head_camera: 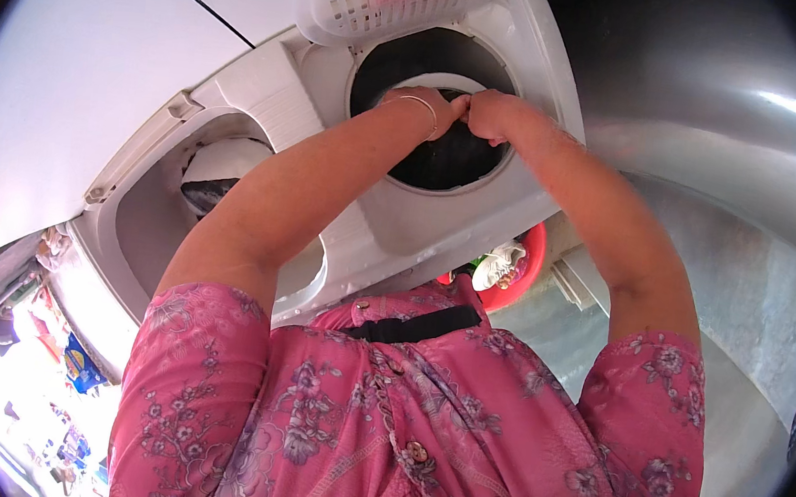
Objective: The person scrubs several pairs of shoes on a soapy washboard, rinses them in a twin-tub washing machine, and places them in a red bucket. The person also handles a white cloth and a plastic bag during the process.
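A twin-tub washing machine (400, 227) stands before me, and both my hands are over its round spin tub (450, 156). My left hand (429, 108), with a thin bangle at the wrist, is bent over a pale curved rim (450, 81) inside the dark opening. Close against its thumb is my right hand (491, 116), its fingers curled. Whether anything is pinched between them is hidden. To the left, the wash tub (149, 224) holds a white and dark item (222, 167), partly behind my left forearm.
A raised translucent lid (400, 4) with slots leans behind the spin tub. Below the machine's right front edge, a red basin (529, 268) holds a white shoe (499, 267) and other things. A white panel (84, 74) rises at left. Colourful packets (81, 365) lie lower left.
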Demonstrator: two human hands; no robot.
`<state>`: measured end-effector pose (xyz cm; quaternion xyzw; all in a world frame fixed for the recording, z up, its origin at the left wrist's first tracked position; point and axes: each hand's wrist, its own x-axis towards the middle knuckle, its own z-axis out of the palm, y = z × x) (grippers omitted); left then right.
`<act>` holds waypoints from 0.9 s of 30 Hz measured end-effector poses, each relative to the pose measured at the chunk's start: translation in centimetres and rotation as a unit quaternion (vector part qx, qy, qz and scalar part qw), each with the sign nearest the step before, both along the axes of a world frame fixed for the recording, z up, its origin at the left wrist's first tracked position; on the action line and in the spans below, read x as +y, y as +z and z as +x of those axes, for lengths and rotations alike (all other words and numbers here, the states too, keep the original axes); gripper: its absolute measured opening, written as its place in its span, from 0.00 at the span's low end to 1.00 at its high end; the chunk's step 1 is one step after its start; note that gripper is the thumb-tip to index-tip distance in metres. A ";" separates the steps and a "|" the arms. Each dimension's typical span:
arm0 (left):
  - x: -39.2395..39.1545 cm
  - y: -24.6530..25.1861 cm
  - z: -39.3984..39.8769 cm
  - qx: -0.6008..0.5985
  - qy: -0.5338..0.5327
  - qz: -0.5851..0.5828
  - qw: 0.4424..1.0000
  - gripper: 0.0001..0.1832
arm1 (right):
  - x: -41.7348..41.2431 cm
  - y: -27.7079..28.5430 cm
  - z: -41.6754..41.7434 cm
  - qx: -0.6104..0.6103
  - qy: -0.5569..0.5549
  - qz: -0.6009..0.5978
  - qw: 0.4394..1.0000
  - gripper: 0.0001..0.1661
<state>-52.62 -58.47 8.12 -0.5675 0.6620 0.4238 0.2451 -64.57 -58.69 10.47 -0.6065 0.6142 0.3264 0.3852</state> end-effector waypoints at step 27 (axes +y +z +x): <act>5.4 -0.9 2.7 0.114 -0.157 -0.357 0.914 0.18 | 1.5 -2.9 -0.2 0.047 0.070 -0.174 0.981 0.23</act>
